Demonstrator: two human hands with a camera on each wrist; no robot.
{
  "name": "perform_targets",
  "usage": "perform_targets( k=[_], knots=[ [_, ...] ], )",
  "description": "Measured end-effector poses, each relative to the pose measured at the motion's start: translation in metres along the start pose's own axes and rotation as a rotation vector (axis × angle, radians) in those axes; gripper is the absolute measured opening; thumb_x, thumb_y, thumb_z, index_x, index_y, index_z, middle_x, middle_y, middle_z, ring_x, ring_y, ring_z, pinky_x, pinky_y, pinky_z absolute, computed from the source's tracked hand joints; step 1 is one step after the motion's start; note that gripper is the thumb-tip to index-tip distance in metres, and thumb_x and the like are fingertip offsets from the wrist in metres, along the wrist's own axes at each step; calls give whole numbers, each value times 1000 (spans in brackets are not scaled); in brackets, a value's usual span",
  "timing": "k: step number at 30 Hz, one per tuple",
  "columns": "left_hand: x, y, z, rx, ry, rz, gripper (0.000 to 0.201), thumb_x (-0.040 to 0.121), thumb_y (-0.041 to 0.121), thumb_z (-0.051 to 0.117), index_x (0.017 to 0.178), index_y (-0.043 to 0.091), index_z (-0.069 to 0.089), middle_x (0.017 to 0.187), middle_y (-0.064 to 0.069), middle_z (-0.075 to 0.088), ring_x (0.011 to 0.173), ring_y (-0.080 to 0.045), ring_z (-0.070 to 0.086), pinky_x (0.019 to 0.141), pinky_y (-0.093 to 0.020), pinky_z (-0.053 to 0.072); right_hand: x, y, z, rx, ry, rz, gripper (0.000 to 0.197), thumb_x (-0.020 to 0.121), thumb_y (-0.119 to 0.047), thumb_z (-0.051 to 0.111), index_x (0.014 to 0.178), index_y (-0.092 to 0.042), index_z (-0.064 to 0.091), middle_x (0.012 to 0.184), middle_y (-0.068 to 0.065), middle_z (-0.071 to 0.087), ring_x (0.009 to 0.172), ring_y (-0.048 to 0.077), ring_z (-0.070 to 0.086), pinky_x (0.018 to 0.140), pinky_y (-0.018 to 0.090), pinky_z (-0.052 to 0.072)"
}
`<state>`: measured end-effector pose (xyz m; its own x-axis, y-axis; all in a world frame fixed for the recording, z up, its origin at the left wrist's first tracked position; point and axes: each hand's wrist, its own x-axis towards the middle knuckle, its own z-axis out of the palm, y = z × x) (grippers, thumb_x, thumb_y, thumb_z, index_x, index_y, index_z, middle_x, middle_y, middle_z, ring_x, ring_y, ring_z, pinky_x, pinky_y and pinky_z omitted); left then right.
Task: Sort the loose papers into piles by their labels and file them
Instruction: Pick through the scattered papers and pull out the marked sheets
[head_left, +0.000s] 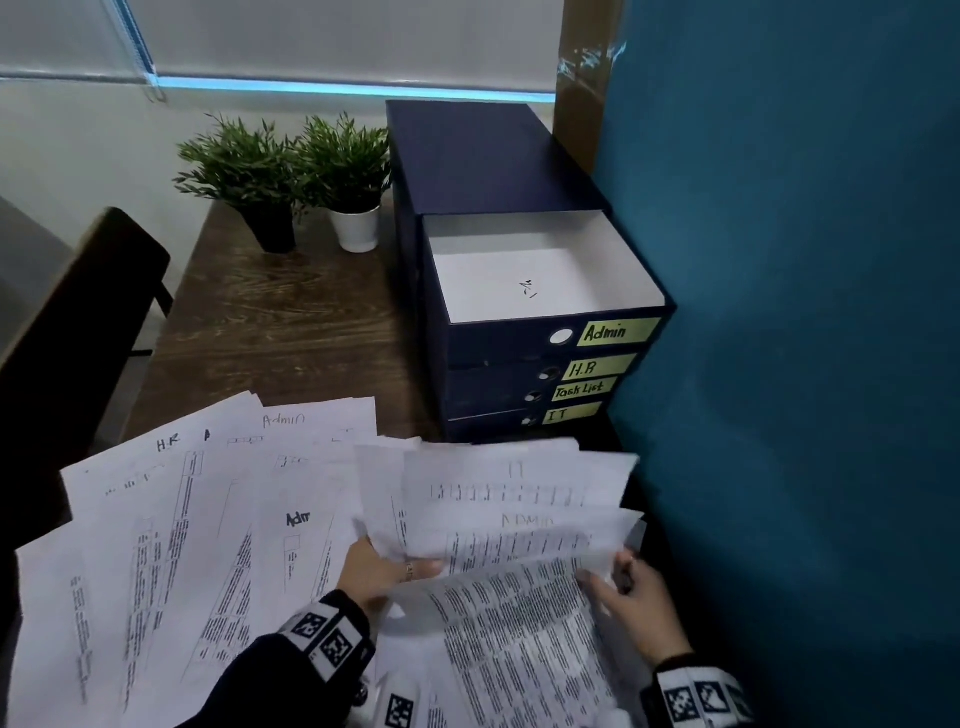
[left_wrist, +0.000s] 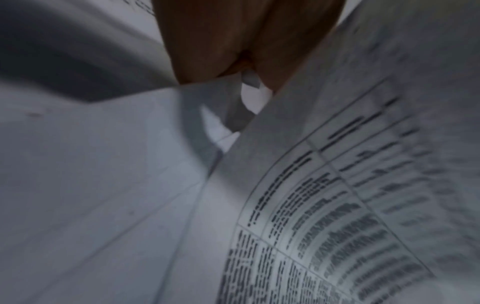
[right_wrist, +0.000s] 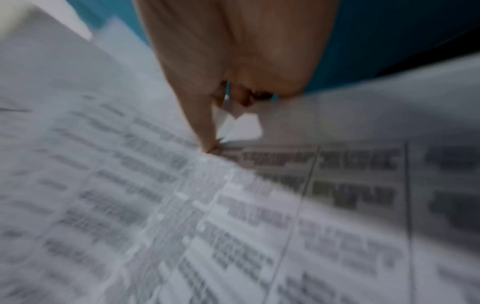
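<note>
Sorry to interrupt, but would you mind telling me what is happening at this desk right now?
A person is sorting loose papers spread over the desk. Both hands are in the heap on the right: the left hand holds sheets marked IT and Admin, and the right hand lifts the edge of a printed sheet. The drawer unit has its top Admin drawer pulled open with a sheet lying in it; the H.R, Task List and IT drawers below are closed.
</note>
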<state>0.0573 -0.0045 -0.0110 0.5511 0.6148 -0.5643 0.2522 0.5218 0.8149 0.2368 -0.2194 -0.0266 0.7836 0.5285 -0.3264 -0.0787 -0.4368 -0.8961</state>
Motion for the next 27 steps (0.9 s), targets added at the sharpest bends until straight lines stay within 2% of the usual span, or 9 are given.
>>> perform_targets(
  k=[2, 4, 6, 9, 11, 14, 20, 24, 27],
  knots=[
    [1, -3, 4, -37, 77, -1, 38, 82, -10, 56, 115, -25, 44, 108, -44, 54, 90, -40, 65, 82, -45, 54, 4, -4, 6, -46, 133, 26, 16, 77, -9, 71, 84, -1, 60, 78, 7, 63, 80, 18, 58, 72, 27, 42],
    [1, -4, 7, 14, 115, 50, 30, 85, -3, 58, 114, -7, 55, 106, -25, 65, 93, -32, 63, 74, -30, 53, 2, -17, 7, -75, 270, 29, 12, 78, -7, 70, 82, -10, 59, 77, 3, 63, 78, 20, 59, 66, 24, 41],
    [-2, -2, 10, 13, 97, 76, 27, 90, 16, 58, 115, 7, 56, 101, 4, 63, 114, -30, 55, 87, -29, 43, -2, -23, 3, -33, 316, -2, 28, 78, -5, 68, 91, -25, 53, 77, -4, 61, 73, 14, 56, 63, 23, 41],
    [-3, -1, 10, -67, 71, 19, 43, 96, 19, 49, 136, 4, 41, 116, 4, 50, 132, -27, 38, 107, -36, 28, -4, -22, -2, -88, 275, 1, 25, 81, -9, 66, 90, -28, 53, 78, -6, 60, 78, 17, 57, 74, 26, 41],
    [0, -5, 6, -56, 79, 19, 40, 95, 8, 48, 135, 5, 43, 121, -3, 54, 128, -25, 42, 103, -32, 29, -5, -15, -8, -156, 257, 23, 27, 82, -6, 63, 66, -28, 59, 73, -12, 63, 76, 13, 60, 65, 23, 42],
    [8, -12, -2, -45, 100, 30, 46, 91, -4, 50, 135, 9, 43, 127, -7, 55, 115, -19, 48, 102, -33, 31, -5, -11, -17, -131, 264, -10, 40, 75, 14, 55, 50, -17, 58, 83, -21, 63, 74, -16, 56, 60, 2, 38],
    [8, -3, 4, -46, 73, 110, 71, 86, -18, 46, 144, 19, 27, 133, 11, 36, 125, -15, 37, 104, -34, 30, -6, -4, -28, -74, 213, -51, 36, 76, 13, 60, 58, -19, 62, 55, -13, 65, 51, 3, 53, 48, 10, 39],
    [9, -5, 15, 5, -101, 23, 59, 82, -21, 36, 114, 21, 63, 128, -4, 59, 124, -21, 50, 106, -37, 37, -5, -9, -29, 1, 160, -64, 25, 76, 20, 56, 68, -3, 60, 55, -11, 67, 55, -1, 58, 49, 7, 42],
    [6, -6, 24, 49, -243, -70, 51, 85, -17, 34, 106, 14, 67, 112, -8, 69, 108, -22, 63, 94, -38, 50, -1, -9, -29, 25, 212, -20, 22, 81, 12, 58, 74, -8, 59, 63, -4, 66, 60, 1, 60, 55, 10, 46]
  ],
)
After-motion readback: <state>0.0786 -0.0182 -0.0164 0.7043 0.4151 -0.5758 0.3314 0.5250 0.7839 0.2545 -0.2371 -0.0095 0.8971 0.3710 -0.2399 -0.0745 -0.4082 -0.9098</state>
